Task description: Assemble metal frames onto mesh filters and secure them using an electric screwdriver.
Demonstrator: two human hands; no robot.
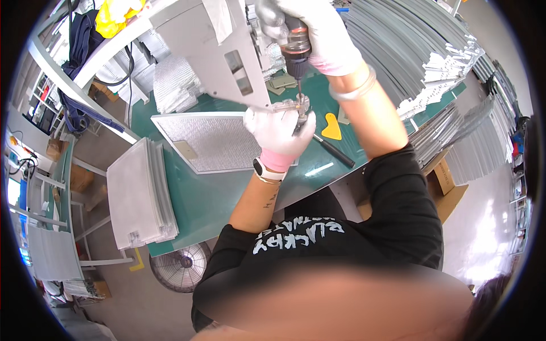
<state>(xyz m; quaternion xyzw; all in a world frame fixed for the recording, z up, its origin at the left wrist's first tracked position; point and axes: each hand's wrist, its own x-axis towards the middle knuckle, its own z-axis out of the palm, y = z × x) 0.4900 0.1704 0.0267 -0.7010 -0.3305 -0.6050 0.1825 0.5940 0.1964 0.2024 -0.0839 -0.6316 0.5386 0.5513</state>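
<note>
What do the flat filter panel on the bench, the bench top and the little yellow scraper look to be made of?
Filter panel: apparently aluminium, a dull silver frame around fine, glinting mesh. Bench top: a green mat, probably rubber or vinyl, smooth with a soft sheen. Yellow scraper: likely plastic, uniformly bright and opaque. The left hand in a white glove rests just beside the panel's corner.

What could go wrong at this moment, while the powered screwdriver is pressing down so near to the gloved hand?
1. The left hand holds the small clear part right beside the bit of the powered screwdriver; a slip might strike its fingers.
2. The grey metal panel stands tilted under the right hand; it may shift under pressure.
3. The loose hand screwdriver lies near the green table edge and could roll off.
</note>
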